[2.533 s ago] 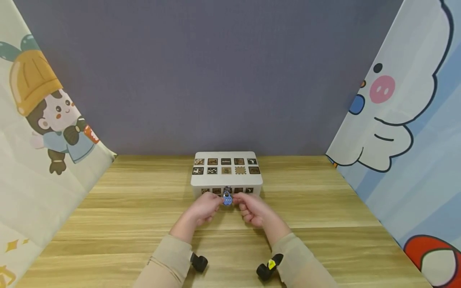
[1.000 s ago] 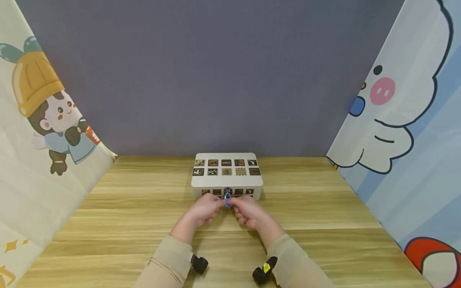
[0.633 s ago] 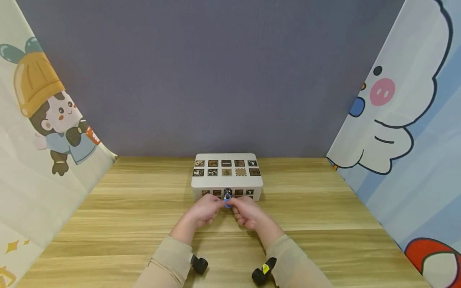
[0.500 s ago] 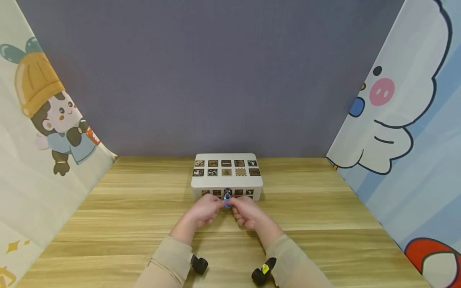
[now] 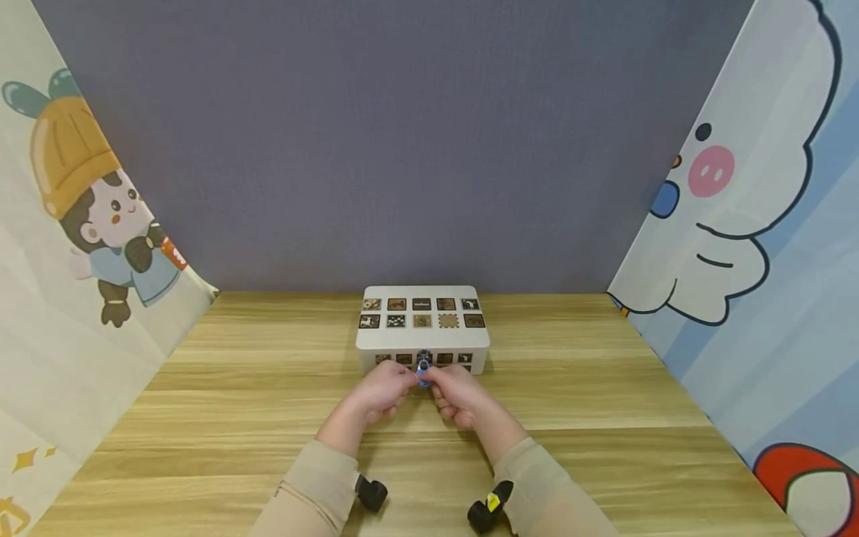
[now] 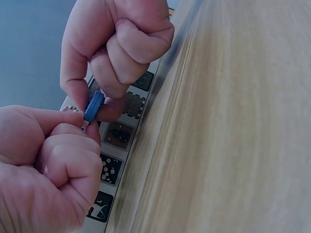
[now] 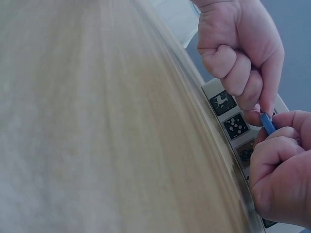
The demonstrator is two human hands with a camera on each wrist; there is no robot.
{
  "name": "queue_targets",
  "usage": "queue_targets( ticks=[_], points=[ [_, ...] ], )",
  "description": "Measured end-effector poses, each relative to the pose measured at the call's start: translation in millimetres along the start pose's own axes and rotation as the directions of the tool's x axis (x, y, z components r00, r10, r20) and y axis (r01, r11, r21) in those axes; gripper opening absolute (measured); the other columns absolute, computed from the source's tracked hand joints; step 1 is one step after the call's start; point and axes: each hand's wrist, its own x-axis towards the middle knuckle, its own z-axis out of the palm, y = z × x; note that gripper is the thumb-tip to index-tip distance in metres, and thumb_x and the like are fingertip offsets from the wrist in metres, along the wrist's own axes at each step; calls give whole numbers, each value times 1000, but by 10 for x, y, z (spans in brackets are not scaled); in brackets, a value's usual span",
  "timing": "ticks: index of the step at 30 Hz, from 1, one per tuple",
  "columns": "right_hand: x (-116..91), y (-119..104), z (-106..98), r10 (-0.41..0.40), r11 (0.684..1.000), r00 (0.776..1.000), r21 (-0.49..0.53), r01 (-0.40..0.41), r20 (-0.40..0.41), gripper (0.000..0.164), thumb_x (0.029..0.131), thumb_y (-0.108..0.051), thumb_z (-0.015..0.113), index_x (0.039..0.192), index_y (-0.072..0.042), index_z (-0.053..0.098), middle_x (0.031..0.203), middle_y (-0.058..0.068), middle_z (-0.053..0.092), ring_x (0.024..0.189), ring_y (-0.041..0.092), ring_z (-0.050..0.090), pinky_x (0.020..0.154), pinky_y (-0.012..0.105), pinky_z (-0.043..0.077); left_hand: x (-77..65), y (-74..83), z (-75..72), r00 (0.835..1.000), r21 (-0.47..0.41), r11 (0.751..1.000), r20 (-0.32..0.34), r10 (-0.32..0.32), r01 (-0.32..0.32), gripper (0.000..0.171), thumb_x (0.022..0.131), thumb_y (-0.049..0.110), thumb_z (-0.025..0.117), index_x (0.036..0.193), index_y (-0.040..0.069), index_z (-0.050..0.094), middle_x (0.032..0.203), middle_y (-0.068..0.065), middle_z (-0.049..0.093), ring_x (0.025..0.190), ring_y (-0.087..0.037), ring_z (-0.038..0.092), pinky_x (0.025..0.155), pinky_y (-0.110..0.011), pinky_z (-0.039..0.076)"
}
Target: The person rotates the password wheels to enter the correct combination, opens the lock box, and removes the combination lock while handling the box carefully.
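A small blue padlock (image 5: 424,366) is at the latch on the front of a white box (image 5: 421,338) with dark picture squares. My left hand (image 5: 385,389) pinches the padlock from the left, between thumb and forefinger. From the other side, my right hand (image 5: 463,395) pinches it too, its remaining fingers curled under. The left wrist view shows the padlock (image 6: 94,106) edge-on between both sets of fingertips. In the right wrist view only a blue strip of the padlock (image 7: 267,124) shows. Fingers hide most of its face.
The box stands on a wood-grain table (image 5: 268,388) near a grey back panel (image 5: 403,149). Cartoon-printed cloths line the left side (image 5: 40,313) and the right side (image 5: 758,298). A black wrist camera (image 5: 371,492) is on the left sleeve, another camera (image 5: 485,514) on the right.
Since the earliest frame, my right hand has shifted left onto the padlock, and the fingers now cover more of its face. Over the last half second the hands have barely moved.
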Motion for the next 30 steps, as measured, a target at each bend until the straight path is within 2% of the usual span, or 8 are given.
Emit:
queue_targets(
  ticks=[12,30],
  points=[
    [21,24,1,-15,1000,1000,-16,15,-5,25,81,-24,62,84,1,56,47,-7,29,38,5,21,33,20,17,0,14,-7,1000,9,1000,6,4,-4,30,95,14,48,97,-15,55,49,7,31,36,-7,27,34,-21,24],
    [13,14,9,0,1000,1000,-13,0,-2,25,84,-26,60,84,-1,55,49,-6,31,38,5,22,34,20,18,13,0,-15,1000,8,1000,2,-3,3,31,95,16,49,94,-14,56,49,6,32,36,-7,27,33,-21,25]
  ],
)
